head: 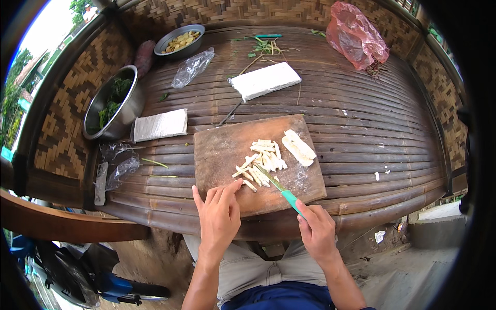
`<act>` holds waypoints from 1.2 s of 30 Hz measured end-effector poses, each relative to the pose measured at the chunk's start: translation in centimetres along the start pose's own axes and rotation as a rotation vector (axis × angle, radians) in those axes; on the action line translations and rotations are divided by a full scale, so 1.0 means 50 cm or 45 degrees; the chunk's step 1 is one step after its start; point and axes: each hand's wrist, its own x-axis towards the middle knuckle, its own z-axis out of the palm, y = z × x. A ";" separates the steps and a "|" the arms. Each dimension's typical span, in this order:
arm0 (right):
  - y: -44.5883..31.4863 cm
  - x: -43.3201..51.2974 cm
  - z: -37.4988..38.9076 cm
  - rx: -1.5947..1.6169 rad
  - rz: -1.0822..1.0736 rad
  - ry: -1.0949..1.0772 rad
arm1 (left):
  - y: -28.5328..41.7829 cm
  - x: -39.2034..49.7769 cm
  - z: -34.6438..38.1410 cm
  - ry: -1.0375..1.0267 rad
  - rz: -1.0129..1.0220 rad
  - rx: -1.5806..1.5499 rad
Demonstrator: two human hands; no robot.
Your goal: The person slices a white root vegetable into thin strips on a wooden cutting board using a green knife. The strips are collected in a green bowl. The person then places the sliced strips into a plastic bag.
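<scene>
My right hand (318, 229) grips the green handle of a kitchen knife (288, 195), whose blade lies against pale cut strips (267, 157) that look like tempeh. Those strips are piled on a worn wooden cutting board (221, 149). At the board's lower left edge, my left hand (219, 209) has its fingers spread, a fingertip beside a loose strip (250, 186), holding nothing that I can see. An uncut pale piece (298, 148) rests on the board's right side. Beyond the board lies a white wrapped block (266, 80), and another wrapped block (161, 125) is to its left.
A steel bowl of leafy greens (130, 102) and a grey bowl of yellowish slices (195, 37) stand at the left. Plastic bags (193, 68), a second green-handled tool (268, 35), vegetable scraps (267, 47) and a red plastic bag (354, 37) lie on the bamboo platform (372, 128).
</scene>
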 end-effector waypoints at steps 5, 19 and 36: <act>0.045 -0.008 0.015 0.004 -0.099 0.079 | 0.015 0.060 -0.007 0.028 0.038 -0.075; 0.060 -0.016 0.025 -0.032 -0.168 0.099 | 0.104 0.392 0.140 -0.810 1.234 -0.127; 0.061 -0.021 0.028 -0.049 -0.186 0.086 | 0.077 0.416 0.169 -0.519 1.409 -0.056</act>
